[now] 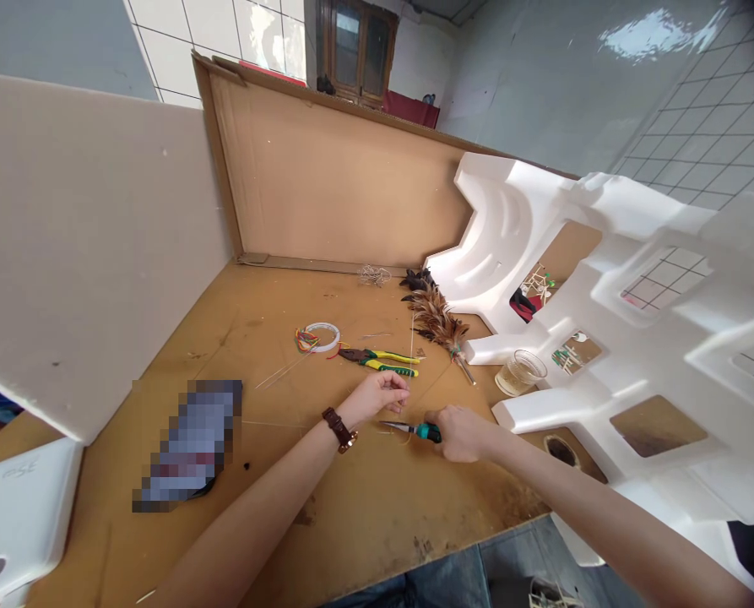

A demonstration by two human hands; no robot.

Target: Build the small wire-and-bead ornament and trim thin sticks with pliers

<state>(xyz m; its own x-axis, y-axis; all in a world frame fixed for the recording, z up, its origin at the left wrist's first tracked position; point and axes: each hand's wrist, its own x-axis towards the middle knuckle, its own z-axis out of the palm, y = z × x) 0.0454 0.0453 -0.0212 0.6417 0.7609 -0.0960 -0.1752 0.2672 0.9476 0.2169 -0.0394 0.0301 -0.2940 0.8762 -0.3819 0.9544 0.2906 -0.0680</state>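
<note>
My right hand (462, 433) is wrapped round the handle of teal-and-black pliers (424, 431), whose narrow jaws point left. Just beyond the jaws, my left hand (382, 397) has its fingers curled in; whatever they pinch is too small to make out. Thin wire shows near the plier tips. Past my left hand lie yellow-and-green pliers (382, 361) with dark jaws. To their left rests a white ring (323, 338) with coloured threads. A brown feather bundle (438, 319) lies beyond my hands to the right.
White moulded foam (516, 194) stands along the right, with a glass (521, 372) beside it. A cardboard wall (344, 177) closes the back and a white board (98, 228) the left. A blurred flat object (192, 443) lies left; tangled wire (374, 274) sits far back.
</note>
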